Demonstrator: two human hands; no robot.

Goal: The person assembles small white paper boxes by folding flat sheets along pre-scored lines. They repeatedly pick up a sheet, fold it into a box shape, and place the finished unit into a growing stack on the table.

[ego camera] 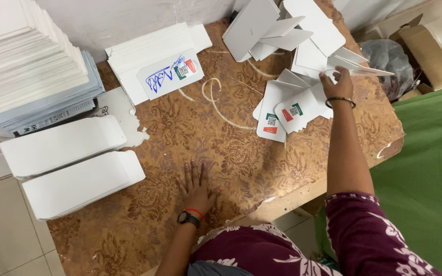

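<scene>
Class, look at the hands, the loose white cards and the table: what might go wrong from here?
1. The right hand reaches into a loose heap of cards; some could slide off the table's far edge.
2. The left hand lies flat near the chipped table edge, which might scratch it.

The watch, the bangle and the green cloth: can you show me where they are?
watch [188, 218], head view, on its dark face at the left wrist.
bangle [340, 101], head view, on the band across the right wrist.
green cloth [425, 168], head view, on its flat middle.

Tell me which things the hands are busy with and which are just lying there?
Busy with:
right hand reaching into the loose white cards
left hand flat on the brown table

Just lying there:
white stacks
plastic bag
cardboard box
</scene>
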